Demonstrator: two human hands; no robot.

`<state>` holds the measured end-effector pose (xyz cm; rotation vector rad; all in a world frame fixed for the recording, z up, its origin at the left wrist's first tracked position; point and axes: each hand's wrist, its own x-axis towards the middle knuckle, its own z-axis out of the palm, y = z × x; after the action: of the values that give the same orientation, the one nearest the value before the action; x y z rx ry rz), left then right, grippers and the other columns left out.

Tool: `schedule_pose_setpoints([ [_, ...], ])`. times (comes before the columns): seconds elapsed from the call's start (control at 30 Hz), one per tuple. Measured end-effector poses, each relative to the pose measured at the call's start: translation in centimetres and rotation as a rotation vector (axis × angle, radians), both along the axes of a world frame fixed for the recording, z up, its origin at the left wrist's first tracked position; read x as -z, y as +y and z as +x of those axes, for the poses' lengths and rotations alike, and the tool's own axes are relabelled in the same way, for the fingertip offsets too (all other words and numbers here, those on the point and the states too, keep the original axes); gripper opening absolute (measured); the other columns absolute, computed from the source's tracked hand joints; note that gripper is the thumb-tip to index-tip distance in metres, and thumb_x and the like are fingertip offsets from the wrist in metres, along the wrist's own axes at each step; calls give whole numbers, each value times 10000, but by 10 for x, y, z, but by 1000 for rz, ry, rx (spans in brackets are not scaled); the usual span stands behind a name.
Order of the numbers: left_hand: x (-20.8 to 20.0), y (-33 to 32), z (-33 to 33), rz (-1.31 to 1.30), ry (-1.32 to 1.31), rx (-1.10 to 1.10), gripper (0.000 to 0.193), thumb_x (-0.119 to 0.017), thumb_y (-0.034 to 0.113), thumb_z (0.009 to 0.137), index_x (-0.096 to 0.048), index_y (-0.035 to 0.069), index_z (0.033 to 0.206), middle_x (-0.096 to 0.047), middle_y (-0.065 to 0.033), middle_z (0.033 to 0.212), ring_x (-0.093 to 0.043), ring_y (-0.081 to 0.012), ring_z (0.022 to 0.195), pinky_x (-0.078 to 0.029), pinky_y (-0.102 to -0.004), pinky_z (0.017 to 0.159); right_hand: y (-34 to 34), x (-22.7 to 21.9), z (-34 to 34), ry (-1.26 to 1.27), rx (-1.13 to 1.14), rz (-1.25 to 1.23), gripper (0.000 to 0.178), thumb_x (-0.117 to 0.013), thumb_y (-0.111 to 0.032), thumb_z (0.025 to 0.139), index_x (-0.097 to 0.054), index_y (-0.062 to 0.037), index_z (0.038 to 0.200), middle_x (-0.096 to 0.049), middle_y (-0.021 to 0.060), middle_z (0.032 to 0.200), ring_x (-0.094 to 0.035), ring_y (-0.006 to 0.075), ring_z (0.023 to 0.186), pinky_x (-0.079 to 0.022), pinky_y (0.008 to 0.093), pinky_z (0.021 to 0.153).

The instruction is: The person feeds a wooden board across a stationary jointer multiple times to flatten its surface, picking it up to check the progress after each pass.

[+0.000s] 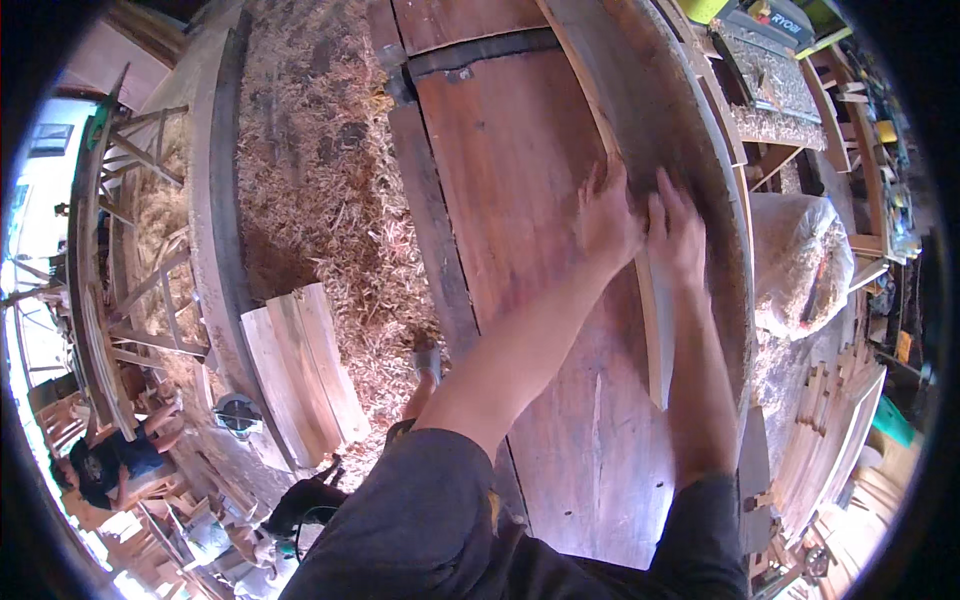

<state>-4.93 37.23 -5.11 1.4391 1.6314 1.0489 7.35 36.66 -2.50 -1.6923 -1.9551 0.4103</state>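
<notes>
A long, narrow wooden board (655, 330) stretches away from me on a reddish-brown wooden bench top (520, 180), its pale edge facing left. My left hand (608, 218) lies across that edge, the fingers stretched forward and a little apart. Just to its right, my right hand (680, 235) rests over the board's darker side, thumb and fingers spread. Both hands are slightly blurred, and neither appears wrapped round the board. The stretch of edge beneath my left hand is hidden.
Wood shavings (340, 190) cover the floor left of the bench, where short planks (305, 370) lie. A person (110, 465) sits at the far left. To the right are a whitish plastic sack (800, 260), stacked boards (825, 440) and a shavings-covered machine table (770, 85).
</notes>
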Motion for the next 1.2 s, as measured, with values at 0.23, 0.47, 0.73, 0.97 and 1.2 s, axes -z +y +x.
schedule_pose_setpoints([
  [0.23, -8, 46, -24, 12, -16, 26, 742, -755, 293, 875, -427, -28, 1458, -575, -291, 1348, -543, -437, 1257, -408, -508, 1083, -11, -3, -15, -217, -62, 85, 481, -546, -187, 1001, -537, -110, 1475, -484, 252, 1511, -341, 500, 1448, -344, 549, 1177],
  [0.47, -24, -9, -146, 40, 261, 34, 644, -721, 360, 914, -523, -8, 1404, -591, -252, 1361, -584, -448, 1230, -486, -490, 1011, 41, 22, -27, -249, 32, 118, 489, -587, -230, 974, -564, -184, 1459, -477, 214, 1531, -479, 461, 1364, -380, 521, 1169],
  [0.73, 22, -48, -236, -276, -39, -337, 805, -628, 452, 1010, -320, -132, 1471, -503, -351, 1402, -553, -420, 1284, -448, -464, 1091, 110, 26, -57, -232, 74, 102, 472, -563, -271, 990, -563, -254, 1461, -437, 139, 1582, -482, 402, 1381, -398, 481, 1170],
  [0.97, 24, -49, -233, -204, -84, -278, 806, -637, 373, 1016, -221, -113, 1507, -506, -356, 1385, -607, -435, 1220, -541, -463, 1009, 145, 29, -68, -266, 91, 100, 473, -552, -315, 999, -570, -222, 1463, -458, 137, 1574, -394, 365, 1469, -339, 466, 1210],
  [1.2, 33, -47, -242, -206, -159, -275, 816, -667, 334, 1001, -212, -95, 1523, -457, -352, 1423, -561, -434, 1269, -517, -463, 1035, 182, 30, -84, -352, 53, 139, 480, -542, -341, 1010, -564, -204, 1469, -447, 140, 1582, -387, 372, 1471, -328, 455, 1215],
])
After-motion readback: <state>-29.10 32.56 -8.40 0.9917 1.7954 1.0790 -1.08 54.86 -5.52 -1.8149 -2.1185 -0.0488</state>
